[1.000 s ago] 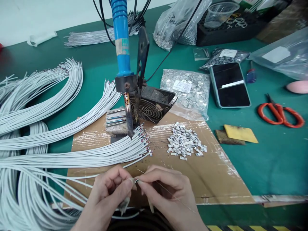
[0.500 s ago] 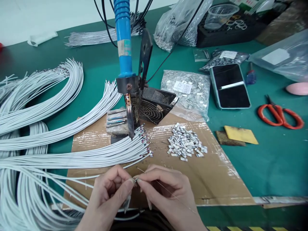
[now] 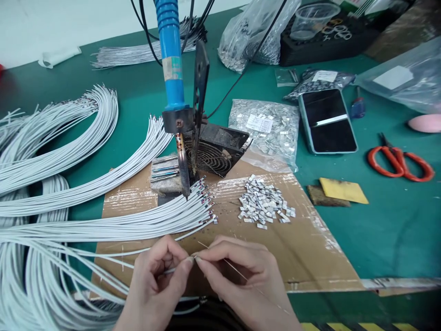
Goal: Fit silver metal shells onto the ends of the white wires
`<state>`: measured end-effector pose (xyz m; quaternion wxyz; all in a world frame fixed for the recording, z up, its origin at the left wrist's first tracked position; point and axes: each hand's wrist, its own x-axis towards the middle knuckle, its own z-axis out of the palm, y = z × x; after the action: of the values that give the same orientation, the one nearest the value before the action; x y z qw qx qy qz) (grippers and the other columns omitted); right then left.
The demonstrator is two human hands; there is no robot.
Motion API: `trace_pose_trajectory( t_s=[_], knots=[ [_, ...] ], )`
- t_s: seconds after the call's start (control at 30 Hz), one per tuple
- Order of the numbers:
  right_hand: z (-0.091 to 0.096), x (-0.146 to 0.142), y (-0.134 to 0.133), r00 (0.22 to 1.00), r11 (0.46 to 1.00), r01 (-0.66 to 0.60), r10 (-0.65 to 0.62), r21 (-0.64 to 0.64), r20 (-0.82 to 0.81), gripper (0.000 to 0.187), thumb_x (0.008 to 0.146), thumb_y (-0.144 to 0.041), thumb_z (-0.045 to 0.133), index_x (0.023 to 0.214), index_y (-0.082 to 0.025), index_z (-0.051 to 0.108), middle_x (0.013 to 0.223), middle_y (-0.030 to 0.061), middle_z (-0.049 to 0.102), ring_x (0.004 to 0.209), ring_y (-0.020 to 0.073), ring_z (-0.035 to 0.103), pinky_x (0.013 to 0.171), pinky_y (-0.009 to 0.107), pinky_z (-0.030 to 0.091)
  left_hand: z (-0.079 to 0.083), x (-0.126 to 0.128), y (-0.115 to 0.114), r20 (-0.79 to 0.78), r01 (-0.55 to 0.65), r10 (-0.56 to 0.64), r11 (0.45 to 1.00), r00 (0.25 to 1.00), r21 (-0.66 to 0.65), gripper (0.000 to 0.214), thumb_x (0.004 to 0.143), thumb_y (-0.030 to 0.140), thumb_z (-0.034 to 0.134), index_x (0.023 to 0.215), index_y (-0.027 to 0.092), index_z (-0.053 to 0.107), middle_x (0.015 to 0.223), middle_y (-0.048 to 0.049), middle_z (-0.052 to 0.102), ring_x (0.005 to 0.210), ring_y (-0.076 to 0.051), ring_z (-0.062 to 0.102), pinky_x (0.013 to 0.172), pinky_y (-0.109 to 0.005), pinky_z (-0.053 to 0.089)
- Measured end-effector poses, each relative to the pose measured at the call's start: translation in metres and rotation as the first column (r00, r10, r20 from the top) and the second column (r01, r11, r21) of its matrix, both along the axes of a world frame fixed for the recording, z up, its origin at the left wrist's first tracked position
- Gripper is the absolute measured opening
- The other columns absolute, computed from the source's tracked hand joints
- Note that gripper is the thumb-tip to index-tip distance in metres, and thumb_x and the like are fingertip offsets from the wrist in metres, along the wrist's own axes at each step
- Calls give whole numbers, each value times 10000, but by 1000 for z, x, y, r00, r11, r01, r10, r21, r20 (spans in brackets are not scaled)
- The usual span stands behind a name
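Observation:
My left hand (image 3: 156, 285) is pinched on the end of a thin white wire (image 3: 174, 270) at the near edge of a cardboard sheet (image 3: 303, 248). My right hand (image 3: 241, 280) meets it fingertip to fingertip, pinching a tiny part I cannot make out; a fine strand of solder wire (image 3: 237, 272) runs across its fingers. A fan of white wires (image 3: 138, 225) with stripped ends lies just beyond my hands. Behind them a blue-handled soldering iron (image 3: 171, 69) stands tip-down in a clamp. A heap of small metal terminals (image 3: 263, 207) lies to the right.
More white wire bundles (image 3: 51, 147) cover the left of the green table. A small black fan (image 3: 215, 154) sits behind the iron. A bag of terminals (image 3: 272, 131), a phone (image 3: 327, 122), red scissors (image 3: 401, 163) and a yellow sponge (image 3: 342, 191) lie at the right.
My hands have stayed pinched together at the cardboard's near edge, with only slight finger shifts. The view has drifted a little.

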<state>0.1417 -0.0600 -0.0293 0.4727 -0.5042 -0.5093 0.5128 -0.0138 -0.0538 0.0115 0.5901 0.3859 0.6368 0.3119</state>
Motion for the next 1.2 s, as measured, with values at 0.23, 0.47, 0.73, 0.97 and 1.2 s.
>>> trace_pose_trajectory(
  t_s=[0.23,0.47,0.73,0.97,1.2],
  knots=[
    [5,-9,-2,991,997,53,-59,53,123,185,879,-124,680,712,-172,741,587,-4,616,499,109,554,448,205,430,-7,2,-3,-60,-12,15,998,998,66,335,824,421,798,685,169,625,553,53,485,525,-89,366,497,-200,260],
    [-13,-25,-13,922,859,229,-342,457,181,352,815,46,701,1017,-235,765,755,45,753,609,170,674,596,287,585,-9,2,2,46,-72,72,997,996,8,408,813,543,806,787,170,643,548,66,501,513,-80,347,504,-192,257],
    [5,8,15,986,980,-67,37,186,161,122,961,-177,655,940,-173,775,804,41,747,695,144,695,627,224,562,-4,5,10,3,-35,35,999,999,2,278,761,356,824,710,170,624,526,95,393,518,-78,251,504,-208,190],
    [-8,3,14,934,875,-161,-15,457,357,212,951,-28,591,808,-183,610,663,1,578,635,148,516,574,270,421,-4,7,7,-43,-18,18,1000,999,-10,217,751,306,795,720,162,636,526,88,420,520,-81,300,514,-211,206],
    [-15,7,10,971,957,111,-161,267,175,243,1019,-109,558,803,-221,556,662,-52,472,556,109,432,516,248,339,0,7,10,-60,-49,50,999,997,16,196,727,299,807,683,169,667,510,79,434,501,-85,301,499,-224,208]
  ],
)
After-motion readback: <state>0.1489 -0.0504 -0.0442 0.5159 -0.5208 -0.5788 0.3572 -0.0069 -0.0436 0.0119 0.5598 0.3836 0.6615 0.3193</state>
